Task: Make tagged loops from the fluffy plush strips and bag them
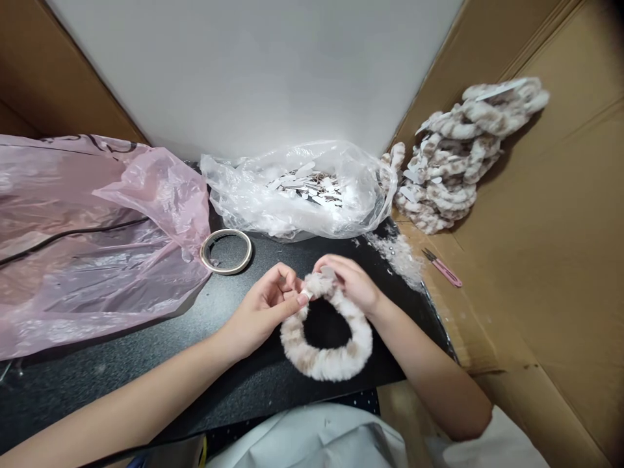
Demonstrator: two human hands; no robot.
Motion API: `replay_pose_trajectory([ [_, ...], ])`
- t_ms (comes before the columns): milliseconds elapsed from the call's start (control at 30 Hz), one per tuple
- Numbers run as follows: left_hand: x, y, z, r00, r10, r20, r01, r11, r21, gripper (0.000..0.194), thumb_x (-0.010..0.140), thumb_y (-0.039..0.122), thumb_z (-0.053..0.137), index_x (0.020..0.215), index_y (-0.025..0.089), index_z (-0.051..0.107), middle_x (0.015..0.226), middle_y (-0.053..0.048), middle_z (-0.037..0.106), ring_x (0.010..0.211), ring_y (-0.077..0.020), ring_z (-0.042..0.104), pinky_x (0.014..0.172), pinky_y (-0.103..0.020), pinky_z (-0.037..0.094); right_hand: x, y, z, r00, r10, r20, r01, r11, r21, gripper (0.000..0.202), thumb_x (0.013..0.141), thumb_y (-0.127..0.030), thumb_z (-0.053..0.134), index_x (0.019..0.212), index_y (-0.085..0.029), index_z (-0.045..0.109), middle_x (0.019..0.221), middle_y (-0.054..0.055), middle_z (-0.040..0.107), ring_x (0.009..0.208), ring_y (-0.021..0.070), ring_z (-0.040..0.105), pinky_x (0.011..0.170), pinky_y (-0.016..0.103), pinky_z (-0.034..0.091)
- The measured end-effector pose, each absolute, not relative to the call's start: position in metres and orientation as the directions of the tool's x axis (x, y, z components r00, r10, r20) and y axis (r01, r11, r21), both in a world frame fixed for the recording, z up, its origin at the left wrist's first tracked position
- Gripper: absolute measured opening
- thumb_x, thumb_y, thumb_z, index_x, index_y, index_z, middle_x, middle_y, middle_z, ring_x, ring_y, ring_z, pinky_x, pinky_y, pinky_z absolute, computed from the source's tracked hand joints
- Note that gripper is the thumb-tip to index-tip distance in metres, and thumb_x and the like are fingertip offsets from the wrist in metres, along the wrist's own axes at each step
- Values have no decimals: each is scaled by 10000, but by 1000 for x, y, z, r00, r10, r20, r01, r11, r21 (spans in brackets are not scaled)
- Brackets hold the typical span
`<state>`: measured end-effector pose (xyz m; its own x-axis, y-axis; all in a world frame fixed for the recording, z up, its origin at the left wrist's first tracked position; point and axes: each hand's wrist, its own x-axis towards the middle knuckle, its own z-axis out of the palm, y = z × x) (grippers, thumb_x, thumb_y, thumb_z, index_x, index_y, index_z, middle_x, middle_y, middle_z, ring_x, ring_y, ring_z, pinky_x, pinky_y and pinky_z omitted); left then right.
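Fingers of the left hand [266, 309] and right hand [351, 281] pinch the top of a fluffy cream-and-brown fur ring [327, 338], which rests on the black table [146, 364] near a tape roll [226, 251].

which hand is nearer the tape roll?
Left. The left hand sits just right of and below the tape roll, pinching the fluffy ring. The right hand grips the ring's top farther right, beyond the left hand.

bare forearms, white short-sleeved top [341, 435]
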<state>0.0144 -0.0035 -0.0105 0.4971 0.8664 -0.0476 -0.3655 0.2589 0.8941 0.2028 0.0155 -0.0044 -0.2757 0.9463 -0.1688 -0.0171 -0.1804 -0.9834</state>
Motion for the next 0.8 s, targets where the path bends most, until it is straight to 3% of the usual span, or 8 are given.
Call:
replay_pose_trajectory([
  [67,14,-4,-12,450,892,-43,-328,210,921,149,798,202,723,771,169,581,756,32,607,664,-64,561,617,-146,453,226,14,10,45,992,117,248,103,-963,207,819,-386,589,812,-182,625,824,25,648,769,157,594,717,276,479],
  [133,13,-4,-13,451,891,-59,-297,212,931,99,800,246,721,825,166,667,785,3,647,684,-89,592,641,-179,479,264,7,21,244,922,301,509,142,-849,207,808,-385,599,861,-190,646,880,42,669,826,184,603,783,319,475],
  [200,13,-4,-14,466,880,-93,-277,245,929,156,806,277,712,925,176,717,819,-21,685,684,-113,621,659,-216,502,312,-6,21,384,859,337,691,-26,-722,249,784,-414,608,866,-183,653,862,66,678,779,209,608,763,355,476],
  [300,13,-5,-14,460,876,-144,-260,288,922,231,796,293,718,1004,193,732,858,-38,722,666,-125,638,667,-246,524,380,-32,3,433,850,299,881,-329,-339,346,762,-475,592,839,-149,678,881,144,681,823,286,607,812,445,453],
  [400,15,-5,-11,428,888,-170,-261,301,917,263,765,298,744,1004,188,742,902,-54,739,670,-133,645,671,-256,537,422,-53,-19,409,875,258,913,-396,-102,466,793,-523,533,942,-111,693,973,200,673,904,334,595,813,469,450],
  [533,16,-6,-9,416,891,-180,-282,315,906,275,756,295,753,1011,193,743,921,-50,740,677,-129,651,667,-244,534,438,-58,-34,364,888,283,931,-356,-79,451,846,-490,453,912,-119,700,953,184,675,866,304,595,787,429,460],
  [667,16,-6,-10,416,897,-149,-293,288,912,294,774,284,743,1059,220,716,801,-5,701,662,-111,632,649,-215,517,436,-49,-32,341,886,314,940,-332,-85,448,873,-451,382,864,-111,673,908,208,658,846,303,579,797,450,456],
  [800,15,-6,-12,385,920,-73,-364,223,904,121,768,244,750,865,202,690,764,20,641,659,-100,602,635,-202,498,422,-41,-20,471,795,382,881,-397,-259,447,879,-456,372,955,-102,634,853,192,631,808,294,582,787,471,464],
])
